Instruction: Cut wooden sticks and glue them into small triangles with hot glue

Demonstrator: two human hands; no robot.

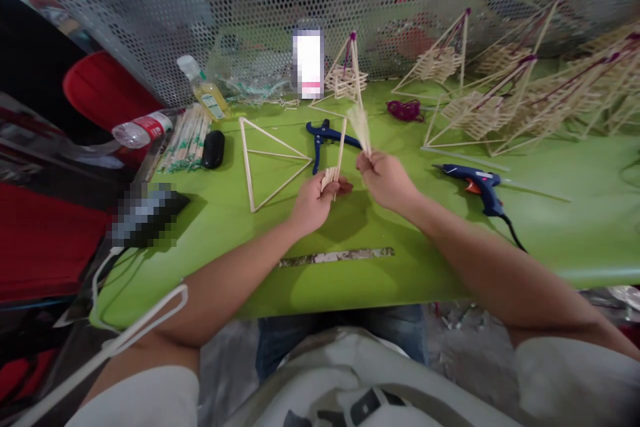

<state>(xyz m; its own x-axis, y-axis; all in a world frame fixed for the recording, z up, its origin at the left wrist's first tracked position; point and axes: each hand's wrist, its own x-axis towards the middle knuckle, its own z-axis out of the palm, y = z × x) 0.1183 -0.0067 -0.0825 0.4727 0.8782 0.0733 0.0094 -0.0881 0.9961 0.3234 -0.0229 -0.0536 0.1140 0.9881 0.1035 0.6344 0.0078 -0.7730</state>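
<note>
My left hand [311,205] is closed around a bunch of short wooden sticks [330,177], and one longer stick [343,145] stands up beside them. A little to the right, my right hand [389,181] grips a pale wooden stick [360,125] that is smeared into a fan by motion; I cannot tell if it is one or several. Blue cutting pliers [315,140] lie just behind both hands, handles spread. On the left, a flat triangular stick frame [275,155] with a middle bar rests on the green table [330,290].
A blue glue gun [477,180] with a cord lies right. Finished stick models [475,113] crowd the back right; another stick model [347,83] stands at the back. Purple string [404,110], bundled sticks [184,140], bottles [210,99] and a metal strip [345,256] surround the hands.
</note>
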